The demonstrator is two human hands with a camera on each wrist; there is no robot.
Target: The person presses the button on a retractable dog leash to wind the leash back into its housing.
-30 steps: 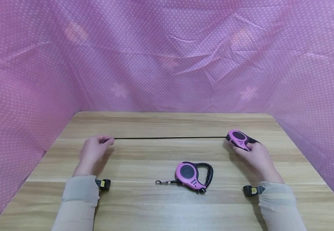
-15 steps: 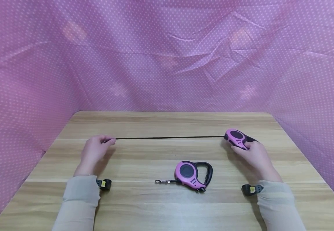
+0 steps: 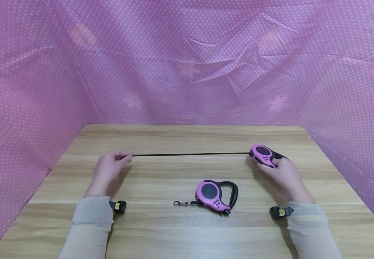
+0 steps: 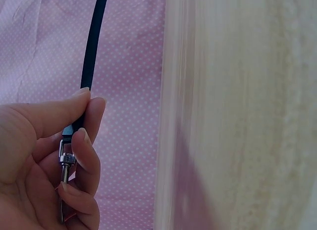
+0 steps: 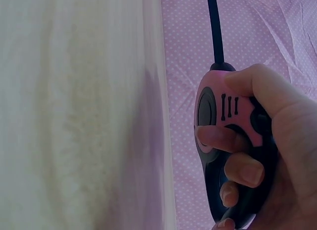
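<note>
Head view: pink-and-black retractable leash [image 3: 260, 154] in R hand [image 3: 284, 178], at far R part of wooden table [image 3: 187, 237], apparently raised off it. Per R wrist view, fingers bent round black handle [image 5: 212, 183], thumb along casing [image 5: 218, 116] nr. nose [image 5: 223, 67]: looks like a secure hold. From nose, straight across to L hand [image 3: 107, 168], black strap [image 3: 190, 154]. There, thumb + index in a pinch on strap end, w/ metal clip [image 4: 65, 165] just below, among curled fingers; partly hidden, so can't tell its full shape.

Handling, as a guess: for casing, hard smooth plastic, fairly light, maybe a bit slippery, not v. fragile. Best held by handle, fingers thru loop. For strap, thin, soft, bendy; prob. spring-loaded, so best taken at clip end, not mid-run. For clip, small, stiff, slick.

Containers: none seen, save casing as a sort of reel box; insides hidden, can't tell.

Flat on table btw. sleeves [image 3: 91, 216], touched by neither hand: 2nd leash [image 3: 211, 196], grip loop [image 3: 234, 194] to R, swivel hook [image 3: 181, 204] to L. Beyond table, pink dotted cloth [image 3: 187, 72].
</note>
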